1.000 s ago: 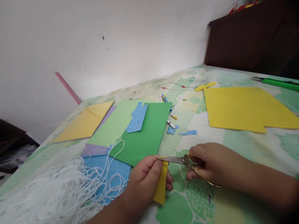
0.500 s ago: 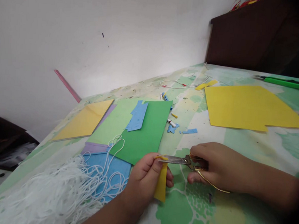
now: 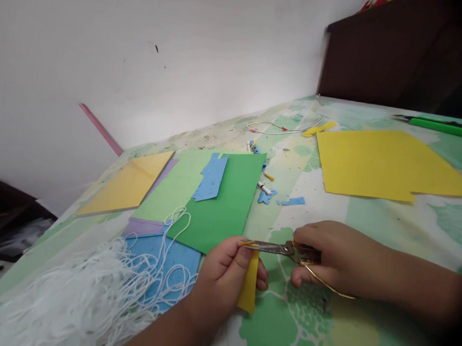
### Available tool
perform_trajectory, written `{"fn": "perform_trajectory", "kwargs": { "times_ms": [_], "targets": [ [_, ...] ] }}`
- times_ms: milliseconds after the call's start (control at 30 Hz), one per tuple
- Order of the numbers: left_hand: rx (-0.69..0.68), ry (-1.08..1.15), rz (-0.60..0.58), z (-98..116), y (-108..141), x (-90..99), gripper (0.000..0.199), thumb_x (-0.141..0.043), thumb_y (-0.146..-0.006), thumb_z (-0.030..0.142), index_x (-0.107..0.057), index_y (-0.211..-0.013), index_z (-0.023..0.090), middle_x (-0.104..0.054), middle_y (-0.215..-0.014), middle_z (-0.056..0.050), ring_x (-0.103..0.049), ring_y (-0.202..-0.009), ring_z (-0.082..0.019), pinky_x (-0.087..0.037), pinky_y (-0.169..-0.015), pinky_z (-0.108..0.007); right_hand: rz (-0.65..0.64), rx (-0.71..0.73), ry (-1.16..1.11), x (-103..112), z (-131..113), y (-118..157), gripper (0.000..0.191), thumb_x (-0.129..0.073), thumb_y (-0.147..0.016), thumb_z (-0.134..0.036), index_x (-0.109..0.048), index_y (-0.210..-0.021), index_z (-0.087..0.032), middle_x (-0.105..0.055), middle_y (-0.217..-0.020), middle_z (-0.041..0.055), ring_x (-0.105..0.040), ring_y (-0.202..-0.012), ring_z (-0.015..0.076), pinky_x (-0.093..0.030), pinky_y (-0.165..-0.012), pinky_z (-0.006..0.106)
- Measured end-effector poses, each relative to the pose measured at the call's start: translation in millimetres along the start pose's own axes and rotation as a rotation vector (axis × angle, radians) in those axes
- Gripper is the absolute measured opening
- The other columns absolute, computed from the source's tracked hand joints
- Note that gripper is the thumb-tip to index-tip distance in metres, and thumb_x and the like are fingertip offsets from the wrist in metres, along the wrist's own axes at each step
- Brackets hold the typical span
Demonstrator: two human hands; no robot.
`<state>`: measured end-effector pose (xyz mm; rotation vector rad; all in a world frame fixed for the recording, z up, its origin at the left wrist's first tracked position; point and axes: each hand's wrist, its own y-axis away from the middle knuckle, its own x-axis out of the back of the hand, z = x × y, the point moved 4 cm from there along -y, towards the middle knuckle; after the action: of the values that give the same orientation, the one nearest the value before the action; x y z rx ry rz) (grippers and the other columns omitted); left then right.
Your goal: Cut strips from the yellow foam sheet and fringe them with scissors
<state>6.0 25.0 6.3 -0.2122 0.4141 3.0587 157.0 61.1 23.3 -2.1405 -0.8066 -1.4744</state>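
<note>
Pinched between the thumb and fingers of my left hand (image 3: 226, 271) is a small strip of yellow paper (image 3: 250, 285), which hangs down below the grip. My right hand (image 3: 335, 258) is closed round the gold handles of a pair of scissors (image 3: 289, 250). The blades point left and lie across the top of the strip, right at my left fingertips. A thin yellow sliver shows along the blade tips. Part of the strip is hidden behind my left thumb and fingers.
A heap of white string (image 3: 77, 294) lies at front left, partly over blue paper (image 3: 188, 256). Green sheets (image 3: 228, 219) carry a cut blue piece (image 3: 212, 180). Blue scraps (image 3: 293, 201) lie beyond the scissors. A large yellow sheet (image 3: 378, 165) and a green cutter (image 3: 442, 127) are at right.
The scissor blades look slightly closer together at the strip. Both hands stay almost in place, and the view has shifted a little.
</note>
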Motion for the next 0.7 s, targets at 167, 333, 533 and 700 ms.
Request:
{"fn": "perform_trajectory", "kwargs": {
  "times_ms": [167,333,533,700],
  "targets": [
    [-0.040,-0.006,0.017,0.0,0.1,0.5,0.020,-0.051,-0.069,0.035,-0.051,-0.064,0.015,-0.057,-0.047,0.002,-0.052,-0.041,-0.009,-0.039,-0.041,-0.019,0.021,0.004,0.037,-1.5,1.1,0.7,0.038,-0.046,-0.065,-0.055,-0.046,-0.059,-0.017,-0.048,-0.053,-0.0003,-0.040,-0.049,0.0123,-0.021,-0.043,0.021],
    [-0.030,-0.012,0.037,-0.3,0.7,0.5,0.020,-0.051,-0.068,0.035,-0.052,-0.064,0.015,-0.057,-0.047,0.002,-0.052,-0.040,-0.010,-0.040,-0.040,-0.021,0.030,0.015,0.081,-1.6,3.8,-0.4,0.040,-0.045,-0.065,-0.057,-0.047,-0.060,-0.017,-0.050,-0.054,0.0010,-0.041,-0.049,0.0131,-0.021,-0.043,0.022],
    [-0.030,-0.008,0.033,-0.8,0.7,0.5,0.020,-0.051,-0.068,0.035,-0.052,-0.066,0.015,-0.057,-0.046,0.002,-0.052,-0.041,-0.010,-0.040,-0.040,-0.021,0.032,0.018,0.101,-0.5,3.7,-1.7,0.040,-0.046,-0.065,-0.057,-0.046,-0.060,-0.017,-0.049,-0.054,0.0006,-0.041,-0.050,0.0131,-0.022,-0.043,0.022],
    [-0.002,0.011,-0.007,-0.4,1.3,0.9,0.018,-0.050,-0.070,0.033,-0.052,-0.067,0.015,-0.057,-0.048,0.002,-0.053,-0.042,-0.011,-0.041,-0.042,-0.022,0.012,0.008,0.105,0.2,3.9,-1.9,0.039,-0.047,-0.065,-0.056,-0.046,-0.060,-0.017,-0.050,-0.055,0.0012,-0.042,-0.051,0.0135,-0.022,-0.044,0.022]
  ]
}}
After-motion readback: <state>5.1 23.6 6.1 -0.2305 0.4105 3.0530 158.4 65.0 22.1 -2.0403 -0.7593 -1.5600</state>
